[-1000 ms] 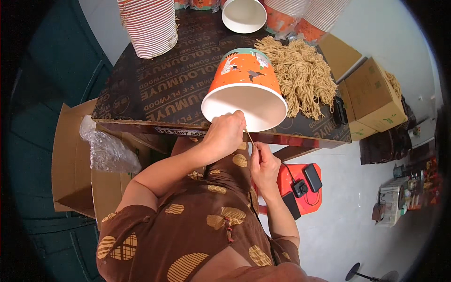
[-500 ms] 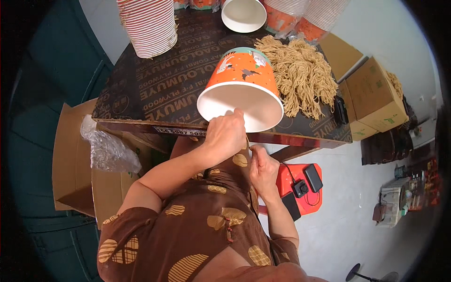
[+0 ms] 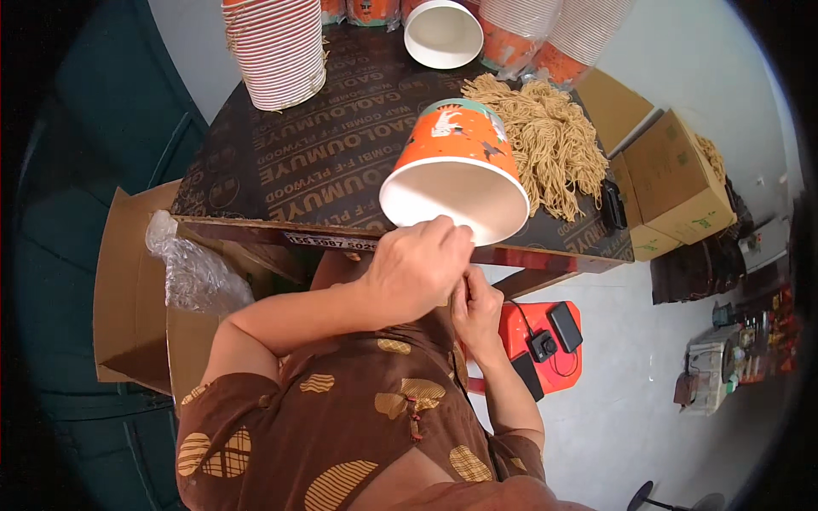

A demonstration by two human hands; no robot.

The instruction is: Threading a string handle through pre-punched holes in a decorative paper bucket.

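An orange paper bucket [image 3: 464, 140] with a white inside lies tilted near the table's front edge, its mouth toward me. At its lower rim, my left hand [image 3: 422, 266] is closed, fingertips overlapping the edge; what they pinch is hidden. Just below it on the right, my right hand [image 3: 479, 311] is also closed, with thumb and finger together. Whatever lies between the two hands cannot be made out. Beside the bucket, a heap of tan cords [image 3: 550, 145] covers the table's right part.
A tall stack of buckets [image 3: 277, 55] stands at the back left, and a single bucket [image 3: 443, 36] lies behind. Cardboard boxes flank the dark table [image 3: 324, 145]. A red stool [image 3: 541, 349] at the right carries a small camera [image 3: 543, 345] and a power bank [image 3: 565, 325].
The bucket has shifted right and slightly toward me. My left hand has moved right and down, its fingers now out of the bucket's mouth. A thin tan strand seen by the hands is now hidden.
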